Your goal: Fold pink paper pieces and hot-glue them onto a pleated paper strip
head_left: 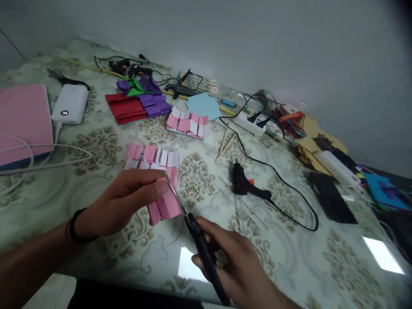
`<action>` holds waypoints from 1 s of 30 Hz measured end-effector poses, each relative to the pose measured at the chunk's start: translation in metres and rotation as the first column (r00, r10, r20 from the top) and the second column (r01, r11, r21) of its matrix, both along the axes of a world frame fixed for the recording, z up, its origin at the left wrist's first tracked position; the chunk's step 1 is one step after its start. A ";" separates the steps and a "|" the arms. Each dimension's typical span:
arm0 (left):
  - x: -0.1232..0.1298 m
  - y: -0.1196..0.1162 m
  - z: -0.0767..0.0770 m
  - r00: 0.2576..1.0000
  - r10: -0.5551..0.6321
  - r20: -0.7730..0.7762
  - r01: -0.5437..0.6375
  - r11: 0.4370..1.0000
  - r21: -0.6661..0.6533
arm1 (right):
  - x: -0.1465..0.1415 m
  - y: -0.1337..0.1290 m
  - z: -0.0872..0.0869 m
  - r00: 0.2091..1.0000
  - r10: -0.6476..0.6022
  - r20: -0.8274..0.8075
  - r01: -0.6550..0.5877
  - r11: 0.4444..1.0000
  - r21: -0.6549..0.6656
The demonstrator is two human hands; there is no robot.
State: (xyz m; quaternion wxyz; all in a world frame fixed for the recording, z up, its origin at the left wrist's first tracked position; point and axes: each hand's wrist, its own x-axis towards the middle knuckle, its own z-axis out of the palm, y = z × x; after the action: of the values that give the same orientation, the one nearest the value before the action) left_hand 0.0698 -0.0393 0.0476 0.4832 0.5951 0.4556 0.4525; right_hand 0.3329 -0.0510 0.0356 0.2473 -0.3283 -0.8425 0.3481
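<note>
My left hand (pixel 128 195) is closed on a folded pink paper piece (pixel 169 205), thumb on top and fingers beneath. In my right hand (pixel 233 257) is a pair of black-handled scissors (pixel 201 246). Their metal blades reach up along the right edge of the pink paper, close to my left thumb. Whether the blades are parted there is hard to make out. Just behind my left hand lies a woven pink and white paper panel (pixel 162 157), partly covered by the hand. A similar pink and white panel (pixel 187 123) rests farther back.
Right of my hands a black glue gun (pixel 243 180) lies with its cord looping around. Farther right is a black phone (pixel 333 197). Red folded paper (pixel 125 108), light blue paper (pixel 203 105) and a power strip (pixel 251 124) sit behind. A white power bank (pixel 71 103) is at left.
</note>
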 end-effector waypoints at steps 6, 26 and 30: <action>-0.001 0.004 0.002 0.997 -0.024 0.080 0.038 0.983 -0.179 | 0.002 0.011 -0.008 0.999 -0.045 -0.012 0.041 0.975 -0.217; 0.012 0.011 -0.020 0.995 -0.071 0.065 0.087 0.955 -0.283 | 0.007 0.071 -0.048 0.849 -0.438 0.294 0.322 0.872 0.370; 0.015 0.011 -0.025 0.995 -0.085 0.060 0.097 0.967 -0.236 | 0.001 0.062 -0.025 0.908 -0.403 0.117 0.322 0.848 0.421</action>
State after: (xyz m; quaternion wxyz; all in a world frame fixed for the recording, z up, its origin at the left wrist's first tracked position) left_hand 0.0845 -0.0279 0.0226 0.5827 0.5414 0.4668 0.3865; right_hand 0.3338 0.0108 0.0103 0.2831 -0.4592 -0.8378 0.0843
